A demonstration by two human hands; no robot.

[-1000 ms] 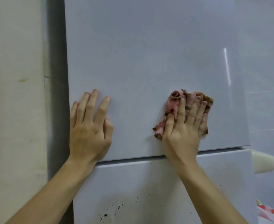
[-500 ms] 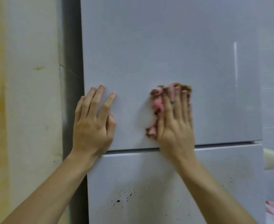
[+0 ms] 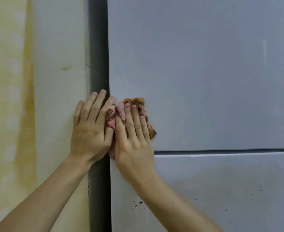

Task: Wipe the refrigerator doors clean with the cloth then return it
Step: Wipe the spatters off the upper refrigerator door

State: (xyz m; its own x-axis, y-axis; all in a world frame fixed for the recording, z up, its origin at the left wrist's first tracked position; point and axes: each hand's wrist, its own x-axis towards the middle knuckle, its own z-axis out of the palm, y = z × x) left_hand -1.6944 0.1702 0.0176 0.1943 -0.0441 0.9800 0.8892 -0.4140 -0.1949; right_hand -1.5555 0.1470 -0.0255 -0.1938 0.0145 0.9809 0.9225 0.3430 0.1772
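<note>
The cloth (image 3: pixel 135 100) now sits at the left edge of the upper door (image 3: pixel 205 72), touching the left hand (image 3: pixel 91 131), having crossed from mid-panel. Right hand (image 3: pixel 134 139): grip flat, fingers straight, pressing the cloth. Left grip flat, empty. The lower door (image 3: pixel 221 186) is speckled; wiping looks incomplete.

Right hand (image 3: pixel 134 144) presses cloth (image 3: pixel 137 100) on upper door (image 3: pixel 205 72) beside left hand (image 3: pixel 89 131).

Stained wall (image 3: pixel 37 97) (yellow streaks), left
</note>
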